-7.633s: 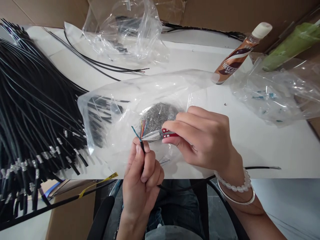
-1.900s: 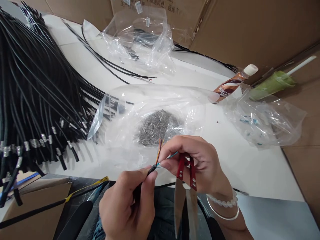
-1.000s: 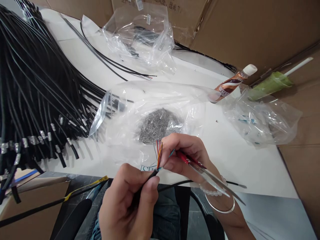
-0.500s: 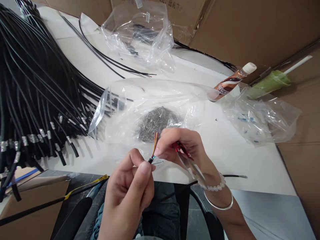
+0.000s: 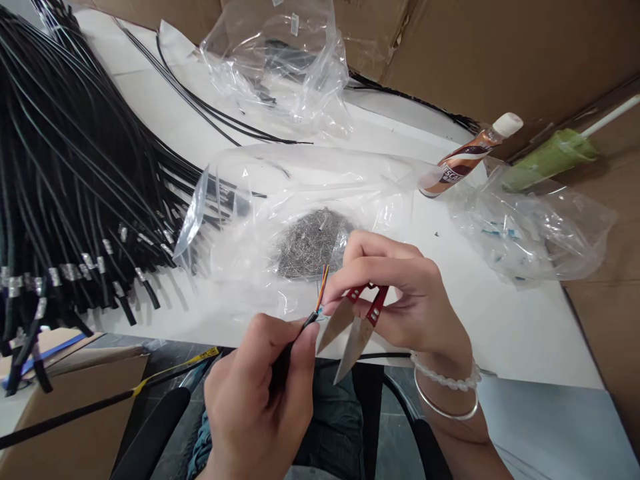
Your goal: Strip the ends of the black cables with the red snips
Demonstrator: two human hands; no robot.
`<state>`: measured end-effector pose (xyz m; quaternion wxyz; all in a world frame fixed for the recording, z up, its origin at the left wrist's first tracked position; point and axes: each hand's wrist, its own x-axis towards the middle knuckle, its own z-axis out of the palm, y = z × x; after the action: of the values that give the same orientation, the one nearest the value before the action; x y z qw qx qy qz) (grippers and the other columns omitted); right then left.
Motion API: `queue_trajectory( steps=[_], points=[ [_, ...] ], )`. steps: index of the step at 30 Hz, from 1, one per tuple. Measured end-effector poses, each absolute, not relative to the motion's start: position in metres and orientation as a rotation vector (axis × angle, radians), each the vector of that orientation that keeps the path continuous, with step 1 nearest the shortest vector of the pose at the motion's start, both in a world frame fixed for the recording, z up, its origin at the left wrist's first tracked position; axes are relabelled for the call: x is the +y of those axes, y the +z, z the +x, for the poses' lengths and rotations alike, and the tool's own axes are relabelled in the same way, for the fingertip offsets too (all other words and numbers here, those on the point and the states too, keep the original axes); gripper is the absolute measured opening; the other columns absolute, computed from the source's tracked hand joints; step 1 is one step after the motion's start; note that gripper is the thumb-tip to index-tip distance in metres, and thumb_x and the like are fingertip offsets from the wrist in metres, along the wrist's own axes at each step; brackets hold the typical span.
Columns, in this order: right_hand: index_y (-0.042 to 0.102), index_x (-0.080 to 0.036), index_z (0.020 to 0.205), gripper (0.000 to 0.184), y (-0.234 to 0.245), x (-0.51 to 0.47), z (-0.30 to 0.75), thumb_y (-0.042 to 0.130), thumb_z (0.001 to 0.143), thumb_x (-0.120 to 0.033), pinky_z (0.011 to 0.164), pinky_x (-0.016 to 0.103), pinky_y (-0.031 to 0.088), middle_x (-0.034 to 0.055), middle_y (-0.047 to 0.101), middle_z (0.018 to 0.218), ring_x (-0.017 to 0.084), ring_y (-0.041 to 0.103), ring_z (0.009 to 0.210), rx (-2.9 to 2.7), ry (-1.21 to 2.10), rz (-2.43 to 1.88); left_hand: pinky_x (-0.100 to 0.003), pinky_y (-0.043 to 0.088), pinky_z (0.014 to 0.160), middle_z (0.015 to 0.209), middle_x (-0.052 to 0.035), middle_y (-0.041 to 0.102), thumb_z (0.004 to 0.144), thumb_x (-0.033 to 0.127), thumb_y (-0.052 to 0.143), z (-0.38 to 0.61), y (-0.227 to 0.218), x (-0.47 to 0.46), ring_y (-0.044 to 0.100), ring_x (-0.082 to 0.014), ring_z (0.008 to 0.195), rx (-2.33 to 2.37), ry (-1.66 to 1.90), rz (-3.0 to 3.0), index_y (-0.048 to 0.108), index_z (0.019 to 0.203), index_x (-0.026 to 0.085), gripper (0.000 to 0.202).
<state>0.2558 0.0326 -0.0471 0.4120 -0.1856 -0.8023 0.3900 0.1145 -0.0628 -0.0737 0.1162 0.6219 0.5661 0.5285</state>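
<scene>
My left hand [image 5: 265,393] pinches the end of a thin black cable [image 5: 286,350] just below its stripped tip, where several coloured wires [image 5: 322,288] fan upward. My right hand [image 5: 400,297] holds red-handled thread snips [image 5: 356,320] in the palm, blades apart and pointing down toward me. The right thumb and forefinger touch the coloured wires at the cable end. Both hands hover over the near edge of the white table [image 5: 500,320].
A clear plastic bag [image 5: 300,200] with a heap of fine metal trimmings [image 5: 310,243] lies just beyond the hands. A large bundle of black cables [image 5: 65,187] fills the left. A coffee bottle [image 5: 465,163], another bag [image 5: 535,233] and cardboard boxes [image 5: 475,53] stand right and behind.
Earlier the snips cut at the wire ends; since then they have turned in my right hand so the blades point downward, while the fingers pick at the coloured wires.
</scene>
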Motion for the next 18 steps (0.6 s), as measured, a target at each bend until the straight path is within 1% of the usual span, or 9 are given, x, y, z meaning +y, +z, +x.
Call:
queue_trajectory(
  steps=[2, 4, 6, 8, 10, 14, 16, 18],
  points=[
    [0.068, -0.008, 0.079, 0.006, -0.044, 0.032, 0.259, 0.063, 0.079, -0.011, 0.056, 0.018, 0.039, 0.0015, 0.044, 0.077, 0.005, 0.043, 0.068, -2.022, 0.992, -0.500, -0.011, 0.024, 0.037, 0.054, 0.0092, 0.045, 0.079, 0.001, 0.054, 0.114, -0.073, -0.061, 0.026, -0.0006, 0.039, 1.659, 1.533, 1.897, 0.045, 0.078, 0.016, 0.018],
    [0.068, -0.008, 0.078, 0.004, -0.041, 0.031, 0.263, 0.064, 0.078, -0.010, 0.058, 0.018, 0.040, 0.0015, 0.040, 0.079, 0.005, 0.042, 0.071, -2.041, 1.022, -0.542, -0.012, 0.025, 0.038, 0.053, 0.0089, 0.043, 0.079, 0.003, 0.054, 0.113, -0.073, -0.060, 0.028, -0.0009, 0.040, 1.634, 1.511, 1.960, 0.044, 0.078, 0.016, 0.017],
    [0.066, -0.007, 0.079, 0.003, -0.038, 0.032, 0.266, 0.064, 0.078, -0.009, 0.060, 0.018, 0.041, 0.0015, 0.041, 0.081, 0.005, 0.043, 0.072, -2.079, 1.085, -0.572, -0.013, 0.026, 0.038, 0.051, 0.0092, 0.039, 0.080, 0.005, 0.054, 0.110, -0.074, -0.060, 0.028, -0.0019, 0.039, 1.624, 1.455, 2.018, 0.046, 0.080, 0.017, 0.015],
    [0.064, -0.007, 0.081, 0.003, -0.036, 0.034, 0.269, 0.064, 0.079, -0.010, 0.060, 0.016, 0.041, 0.0014, 0.042, 0.082, 0.004, 0.043, 0.071, -2.127, 1.162, -0.597, -0.014, 0.025, 0.038, 0.050, 0.0097, 0.034, 0.082, 0.008, 0.055, 0.108, -0.076, -0.060, 0.024, -0.0025, 0.037, 1.616, 1.384, 2.070, 0.046, 0.081, 0.017, 0.013],
    [0.063, -0.008, 0.082, 0.005, -0.036, 0.038, 0.271, 0.065, 0.078, -0.009, 0.059, 0.014, 0.040, 0.0009, 0.043, 0.083, 0.003, 0.043, 0.070, -2.163, 1.235, -0.607, -0.015, 0.025, 0.039, 0.049, 0.0095, 0.032, 0.083, 0.010, 0.057, 0.107, -0.076, -0.060, 0.025, -0.0029, 0.038, 1.614, 1.326, 2.067, 0.045, 0.080, 0.018, 0.014],
    [0.061, -0.010, 0.077, 0.011, -0.038, 0.044, 0.271, 0.071, 0.073, -0.008, 0.055, 0.014, 0.036, -0.0011, 0.046, 0.079, 0.003, 0.041, 0.067, -2.142, 1.361, -0.665, -0.019, 0.026, 0.044, 0.049, 0.0091, 0.039, 0.085, 0.011, 0.058, 0.112, -0.077, -0.059, 0.030, -0.0033, 0.041, 1.696, 1.322, 1.878, 0.046, 0.078, 0.019, 0.016],
    [0.063, -0.011, 0.074, 0.010, -0.038, 0.045, 0.271, 0.072, 0.073, -0.013, 0.054, 0.015, 0.035, -0.0018, 0.046, 0.074, 0.003, 0.041, 0.064, -2.118, 1.410, -0.734, -0.021, 0.025, 0.044, 0.050, 0.0087, 0.042, 0.085, 0.011, 0.058, 0.116, -0.077, -0.059, 0.030, -0.0031, 0.041, 1.704, 1.370, 1.841, 0.046, 0.077, 0.018, 0.016],
    [0.064, -0.011, 0.071, 0.013, -0.038, 0.045, 0.270, 0.073, 0.073, -0.019, 0.053, 0.016, 0.034, -0.0016, 0.047, 0.068, 0.004, 0.041, 0.062, -2.099, 1.458, -0.795, -0.021, 0.026, 0.045, 0.052, 0.0078, 0.047, 0.084, 0.011, 0.058, 0.117, -0.077, -0.059, 0.033, -0.0032, 0.043, 1.698, 1.408, 1.836, 0.047, 0.079, 0.018, 0.014]
  ],
)
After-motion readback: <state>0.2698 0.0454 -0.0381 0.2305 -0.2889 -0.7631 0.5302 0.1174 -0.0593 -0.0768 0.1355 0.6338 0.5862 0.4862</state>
